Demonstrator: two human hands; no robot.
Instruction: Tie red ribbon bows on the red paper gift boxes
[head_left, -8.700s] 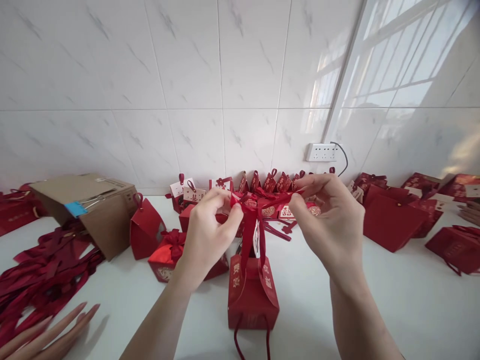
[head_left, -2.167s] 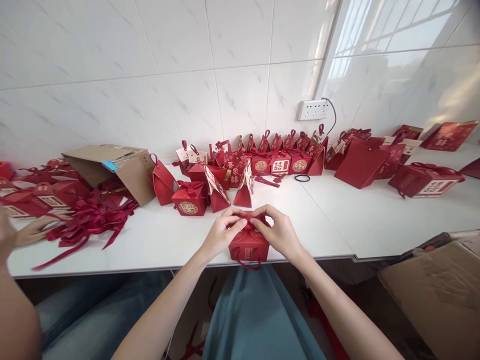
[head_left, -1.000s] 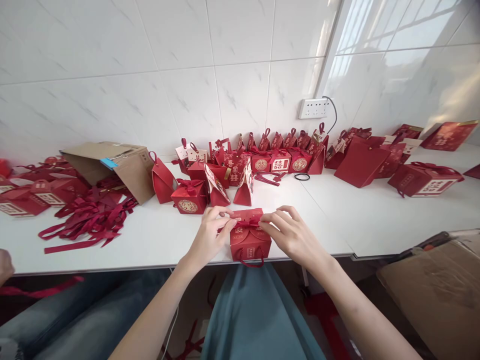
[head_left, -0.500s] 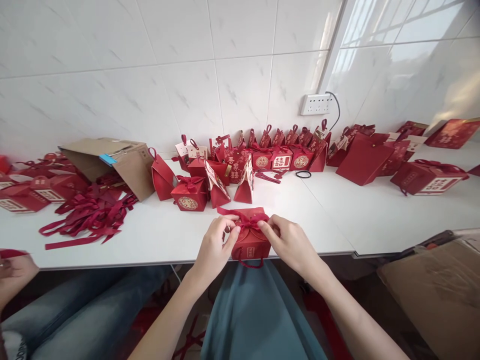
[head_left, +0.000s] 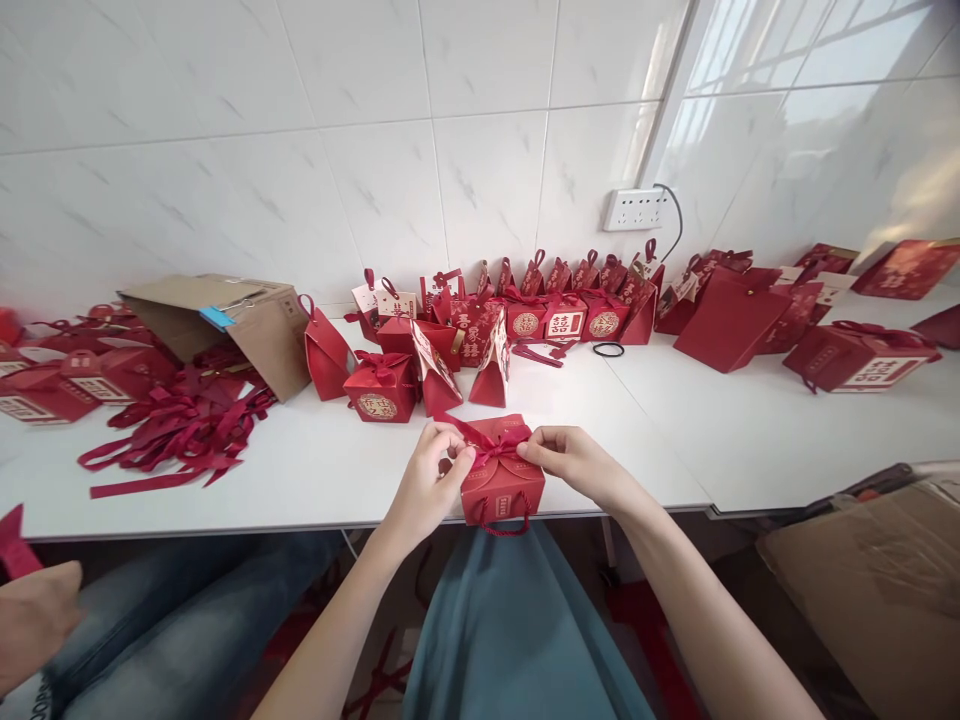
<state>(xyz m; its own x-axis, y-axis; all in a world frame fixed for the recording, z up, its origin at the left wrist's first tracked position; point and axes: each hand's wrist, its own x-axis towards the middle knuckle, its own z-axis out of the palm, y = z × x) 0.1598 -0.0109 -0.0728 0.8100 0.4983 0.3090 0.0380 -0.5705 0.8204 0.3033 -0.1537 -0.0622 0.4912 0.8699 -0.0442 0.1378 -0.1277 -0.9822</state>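
A small red gift box [head_left: 501, 490] with a rope handle sits at the table's front edge, between my hands. Dark red ribbon [head_left: 491, 437] is tied in a bow across its top. My left hand [head_left: 435, 470] pinches the ribbon at the left of the bow, thumb against forefinger. On the other side, my right hand [head_left: 566, 455] pinches the bow's right part with thumb and forefinger. Just behind stand a red box with a gold round emblem [head_left: 379, 400] and two upright triangular gift boxes, one of them a red triangular box [head_left: 491, 375].
Loose red ribbons [head_left: 187, 425] lie left by a tilted cardboard carton [head_left: 281, 330]. More red boxes line the wall below a power strip [head_left: 636, 210]. A black ring [head_left: 608, 349] lies mid-table. Another person's hand [head_left: 37, 620] is at lower left; a large carton [head_left: 870, 580] stands lower right.
My hands have drawn slightly apart, the left one moving left with the ribbon. More of the box front now shows. The other person's hand at lower left has moved down.
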